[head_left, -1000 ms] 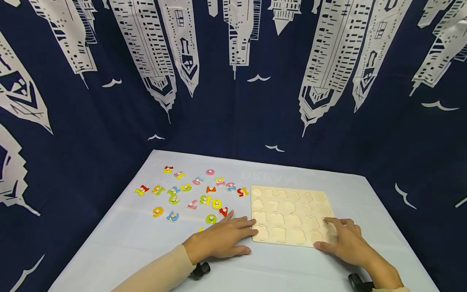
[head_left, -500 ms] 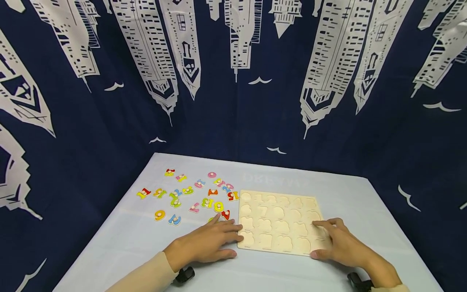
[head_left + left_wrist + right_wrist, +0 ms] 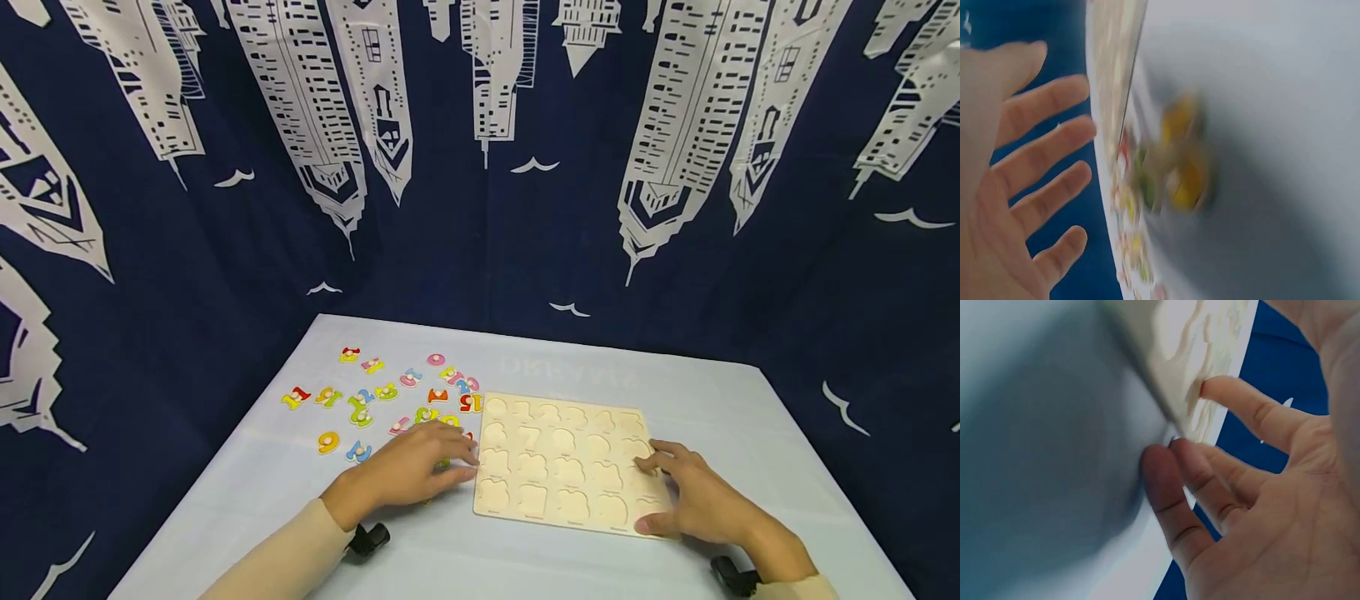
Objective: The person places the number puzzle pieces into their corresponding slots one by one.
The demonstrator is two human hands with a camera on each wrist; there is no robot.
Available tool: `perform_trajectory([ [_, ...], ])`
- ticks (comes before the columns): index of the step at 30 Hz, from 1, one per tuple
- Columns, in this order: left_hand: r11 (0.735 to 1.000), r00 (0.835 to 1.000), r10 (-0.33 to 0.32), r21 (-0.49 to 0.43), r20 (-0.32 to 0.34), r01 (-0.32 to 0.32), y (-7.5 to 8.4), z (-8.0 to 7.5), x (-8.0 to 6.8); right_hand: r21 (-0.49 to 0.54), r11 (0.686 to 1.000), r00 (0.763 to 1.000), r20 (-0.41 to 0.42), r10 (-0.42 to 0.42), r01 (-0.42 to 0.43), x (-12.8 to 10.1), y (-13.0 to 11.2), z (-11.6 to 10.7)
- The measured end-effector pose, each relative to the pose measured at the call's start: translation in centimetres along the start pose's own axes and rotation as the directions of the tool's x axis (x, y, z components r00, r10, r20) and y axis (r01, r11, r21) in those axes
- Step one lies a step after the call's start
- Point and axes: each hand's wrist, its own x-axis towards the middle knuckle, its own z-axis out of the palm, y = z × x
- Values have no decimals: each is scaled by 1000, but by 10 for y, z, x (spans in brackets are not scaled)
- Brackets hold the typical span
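A pale wooden puzzle board (image 3: 551, 467) with several number-shaped recesses lies flat on the table. My right hand (image 3: 701, 496) grips its near right corner, thumb at the front edge. In the right wrist view, one fingertip (image 3: 1213, 389) touches the top face and curled fingers meet the edge. Beside the board's left edge is my left hand (image 3: 412, 467), fingers relaxed and holding nothing. It covers several number pieces from the head view. Blurred yellow pieces (image 3: 1190, 181) show near that hand in the left wrist view. A red and yellow 15 piece (image 3: 471, 402) sits against the board's left edge.
Colourful knobbed number pieces are scattered over the table's left half, among them an orange one (image 3: 328, 442) and a blue one (image 3: 359, 452). A white cloth (image 3: 720, 400) covers the table. Behind it hangs a dark blue curtain (image 3: 450, 250) with white buildings.
The board has slid left and slightly nearer, my right hand moving with it. My left hand has come off the board's left edge and shifted left over the pieces.
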Motion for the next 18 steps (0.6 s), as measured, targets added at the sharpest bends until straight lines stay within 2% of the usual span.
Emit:
perform_trajectory([
  [2, 998, 996, -60, -21, -73, 59, -11, -6, 9, 6, 1000, 1000, -5, -5, 5, -1, 2, 0],
  [4, 991, 981, -128, -42, -142, 124, -23, -13, 19, 10, 1000, 1000, -3, -13, 13, -2, 4, -1],
  [8, 962, 927, -273, -51, -257, 269, -46, -24, 41, 21, 1000, 1000, 17, -18, 17, -4, 7, -1],
  [12, 912, 867, -406, -75, -287, 403, -66, -30, 62, 23, 1000, 999, 28, -15, 14, -5, 7, 0],
  [15, 887, 841, -457, -83, -288, 454, -81, -32, 77, 20, 1000, 1000, 19, -15, 15, -5, 8, 1],
  [18, 870, 824, -489, -90, -287, 485, -94, -32, 90, 17, 1000, 1000, 6, -23, 23, -4, 9, 1],
])
